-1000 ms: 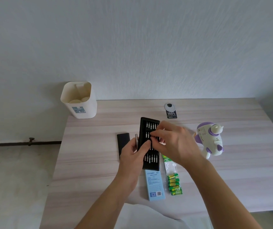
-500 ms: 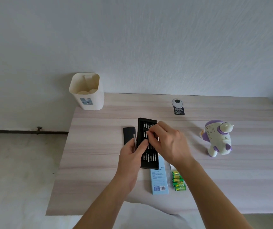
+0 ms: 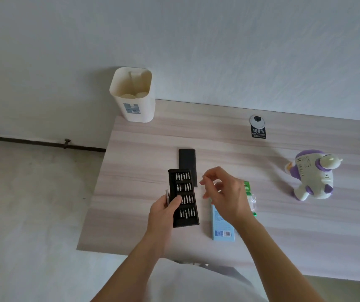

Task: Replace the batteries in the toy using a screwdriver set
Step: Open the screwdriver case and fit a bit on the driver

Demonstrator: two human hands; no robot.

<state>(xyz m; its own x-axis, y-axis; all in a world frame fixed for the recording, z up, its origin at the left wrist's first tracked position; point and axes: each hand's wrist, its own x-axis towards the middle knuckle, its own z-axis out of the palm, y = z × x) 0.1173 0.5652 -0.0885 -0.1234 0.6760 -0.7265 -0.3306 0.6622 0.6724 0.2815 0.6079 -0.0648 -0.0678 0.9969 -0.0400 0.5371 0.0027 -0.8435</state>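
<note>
Toy (image 3: pixel 314 175) looks light, hard and smooth; best gripped round its body. Left hand (image 3: pixel 163 212) grips bit tray (image 3: pixel 185 188); right hand (image 3: pixel 224 192) is pinched, contents unclear.

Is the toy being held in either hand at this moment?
No, the toy stands on the table, apart from the left hand gripping the bit tray and the raised right hand.
</note>
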